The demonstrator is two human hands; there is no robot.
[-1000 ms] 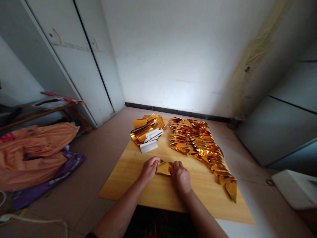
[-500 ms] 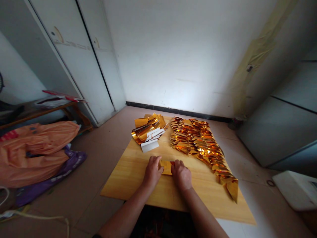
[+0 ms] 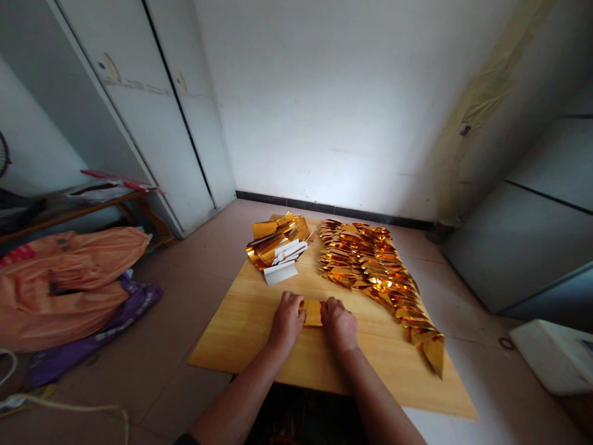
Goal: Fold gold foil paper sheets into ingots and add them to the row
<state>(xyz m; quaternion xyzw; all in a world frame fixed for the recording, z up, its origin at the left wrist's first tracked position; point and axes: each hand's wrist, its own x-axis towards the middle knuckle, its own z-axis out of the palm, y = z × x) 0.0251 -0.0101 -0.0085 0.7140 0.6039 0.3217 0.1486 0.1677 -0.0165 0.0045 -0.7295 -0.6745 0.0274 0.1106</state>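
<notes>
A small piece of gold foil paper (image 3: 313,313) lies between my hands, just above or on the wooden board (image 3: 245,327). Its left end is gripped by my left hand (image 3: 288,318), whose fingers are curled closed. My right hand (image 3: 340,322) is closed on the right end, and the fingers cover that edge. Beyond my hands, at the back left of the board, is a loose pile of gold foil sheets (image 3: 266,244) with some white-backed pieces (image 3: 280,272). To the right spreads a long overlapping row of folded gold paper pieces (image 3: 356,253).
An orange cloth or bag (image 3: 83,259) and a purple bag (image 3: 92,330) lie to the left by a low wooden bench (image 3: 134,196). Behind the board stands a white wall (image 3: 324,111). A white box (image 3: 551,355) sits on the floor at right.
My fingers have shifted slightly on the gold foil paper's ends, the left ones curling in more. The piles have stayed in place.
</notes>
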